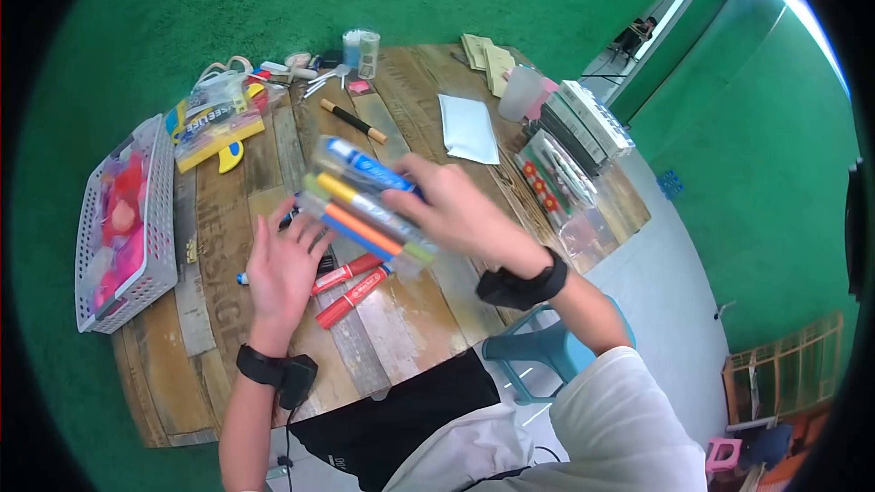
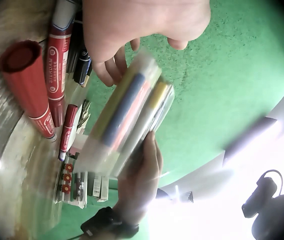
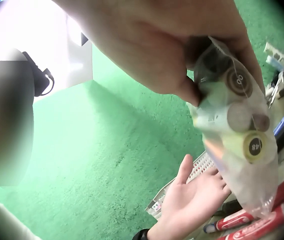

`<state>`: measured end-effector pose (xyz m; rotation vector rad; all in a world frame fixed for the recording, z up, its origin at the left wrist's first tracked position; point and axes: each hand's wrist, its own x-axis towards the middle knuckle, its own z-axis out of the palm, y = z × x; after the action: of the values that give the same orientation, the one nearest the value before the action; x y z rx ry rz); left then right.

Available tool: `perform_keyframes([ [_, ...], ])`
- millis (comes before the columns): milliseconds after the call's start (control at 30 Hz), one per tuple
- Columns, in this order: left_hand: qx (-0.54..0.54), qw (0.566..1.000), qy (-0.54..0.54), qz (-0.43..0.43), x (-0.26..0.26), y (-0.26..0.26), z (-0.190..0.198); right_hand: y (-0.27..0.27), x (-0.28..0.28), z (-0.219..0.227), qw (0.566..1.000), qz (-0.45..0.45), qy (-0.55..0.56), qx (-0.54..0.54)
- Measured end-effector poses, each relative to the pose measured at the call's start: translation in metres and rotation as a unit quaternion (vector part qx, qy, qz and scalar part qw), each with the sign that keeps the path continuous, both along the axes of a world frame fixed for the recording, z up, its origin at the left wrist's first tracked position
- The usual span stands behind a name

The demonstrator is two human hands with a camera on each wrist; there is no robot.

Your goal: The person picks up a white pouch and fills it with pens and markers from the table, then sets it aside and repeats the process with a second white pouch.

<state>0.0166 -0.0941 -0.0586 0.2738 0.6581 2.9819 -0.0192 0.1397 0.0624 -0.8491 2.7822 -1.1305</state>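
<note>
My right hand (image 1: 460, 214) grips a clear plastic bag of coloured markers (image 1: 351, 210) above the table, thumb on one side of it. In the right wrist view, round marker ends marked with numbers show through the bag (image 3: 237, 135). My left hand (image 1: 287, 269) is beside the bag, palm turned up and fingers spread, holding nothing. Two red markers (image 1: 354, 296) lie on the table just right of the left hand. Blue and dark markers lie partly hidden under and behind that hand, one blue end (image 1: 241, 279) poking out at its left.
A white basket (image 1: 162, 191) of pink items stands at the left. Behind lie a yellow package (image 1: 219, 141), a tan-and-black marker (image 1: 354, 121) and cups (image 1: 367, 56). A pale packet (image 1: 469, 129), boxes (image 1: 583, 128) and a flower-patterned pack (image 1: 540, 187) are at the right.
</note>
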Motion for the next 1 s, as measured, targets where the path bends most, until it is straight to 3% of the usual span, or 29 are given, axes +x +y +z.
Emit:
perform_keyframes([
  [67, -0.053, 0.998, -0.015, 0.017, 0.003, 0.006, 0.006, 0.031, 0.001, -0.001, 0.997, -0.019, 0.068, 0.006],
  [167, -0.049, 0.999, -0.017, 0.016, 0.003, 0.004, 0.005, 0.074, 0.008, 0.009, 0.984, -0.123, 0.094, 0.089],
  [233, -0.043, 0.999, -0.018, 0.018, 0.003, 0.003, 0.007, 0.099, 0.011, 0.009, 0.982, -0.143, 0.100, 0.076],
  [300, -0.040, 0.999, -0.017, 0.020, 0.004, 0.002, 0.009, 0.124, 0.007, -0.005, 0.951, -0.221, 0.153, 0.155],
  [400, -0.018, 1.000, -0.007, 0.009, 0.004, 0.002, 0.010, 0.147, 0.003, -0.023, 0.927, -0.277, 0.139, 0.213],
  [500, -0.005, 1.000, -0.027, 0.003, 0.004, 0.002, 0.007, 0.161, 0.003, -0.049, 0.920, -0.269, 0.195, 0.207],
  [700, 0.039, 0.998, -0.051, 0.008, 0.002, -0.004, 0.006, 0.173, 0.005, -0.054, 0.908, -0.299, 0.204, 0.210],
  [1000, 0.157, 0.983, -0.069, 0.065, -0.003, -0.030, 0.001, 0.171, 0.009, -0.039, 0.911, -0.305, 0.190, 0.203],
])
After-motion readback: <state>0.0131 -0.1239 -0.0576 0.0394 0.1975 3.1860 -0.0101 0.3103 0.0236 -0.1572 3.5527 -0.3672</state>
